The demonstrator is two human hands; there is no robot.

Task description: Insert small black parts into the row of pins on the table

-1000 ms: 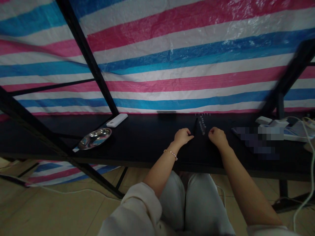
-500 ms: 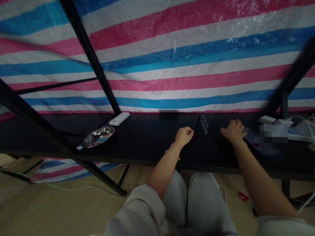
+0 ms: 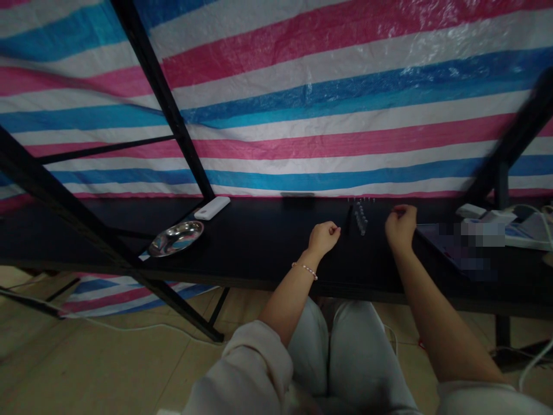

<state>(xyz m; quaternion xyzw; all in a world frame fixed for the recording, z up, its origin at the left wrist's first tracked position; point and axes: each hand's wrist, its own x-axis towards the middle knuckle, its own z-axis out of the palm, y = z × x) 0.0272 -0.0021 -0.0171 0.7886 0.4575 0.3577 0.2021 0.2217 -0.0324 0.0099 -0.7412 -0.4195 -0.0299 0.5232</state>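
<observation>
The row of small clear pieces [image 3: 360, 219], running roughly twelve-to-six, lies at two o'clock from the nearer left hand [image 3: 324, 238], nine from the right hand [image 3: 400, 229], both curled, any pinch impossible to tell.

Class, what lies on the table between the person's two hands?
The head view shows a thin dark strip and a row of small clear pieces there.

left hand [image 3: 324, 238] loosely curled | right hand [image 3: 400, 229] bent inward | forearms [image 3: 436, 314] extended forward, apart
</observation>
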